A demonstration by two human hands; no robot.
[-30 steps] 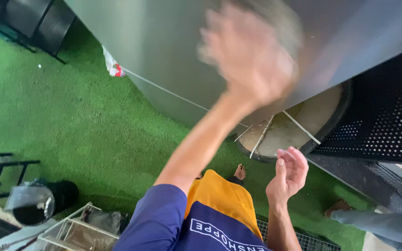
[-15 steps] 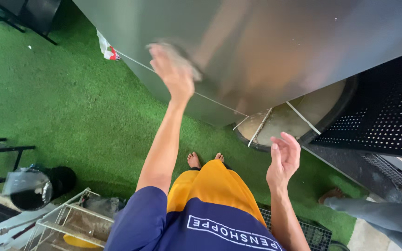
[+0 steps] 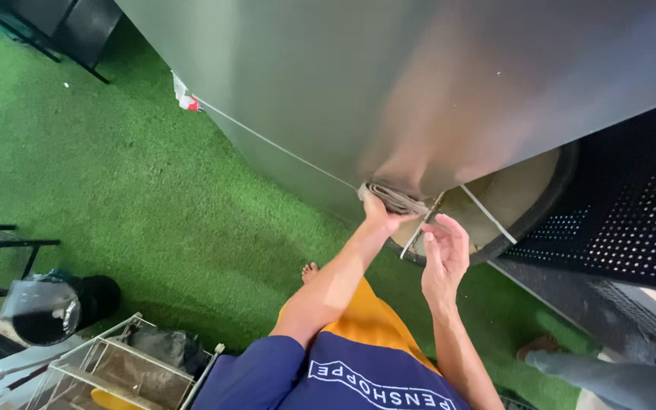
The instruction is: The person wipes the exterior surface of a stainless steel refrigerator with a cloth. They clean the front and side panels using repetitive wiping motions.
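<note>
At the bottom of the view a blue and orange shirt [image 3: 358,357] is seen, with both bare forearms reaching forward from it. To the left, a clear box frame [image 3: 115,368] and a dark round bin [image 3: 62,311] with a shiny lid stand on the green artificial turf [image 3: 138,197]. The right hand [image 3: 443,262] is held up open just beside the left one — its fingers [image 3: 449,231] loosely spread and slightly curled, gripping nothing. The left hand [image 3: 380,212] is pressed against the lower edge of a large brushed-metal tank [image 3: 389,83], and a folded grey cloth [image 3: 395,199] is clamped under its fingers against the metal; the fingers themselves are mostly hidden by the cloth. Beneath the tank a round dark-rimmed base [image 3: 510,197] is visible. Farther right stands a black perforated panel [image 3: 632,205] — and another person's leg [image 3: 609,368] shows at the lower right corner.
</note>
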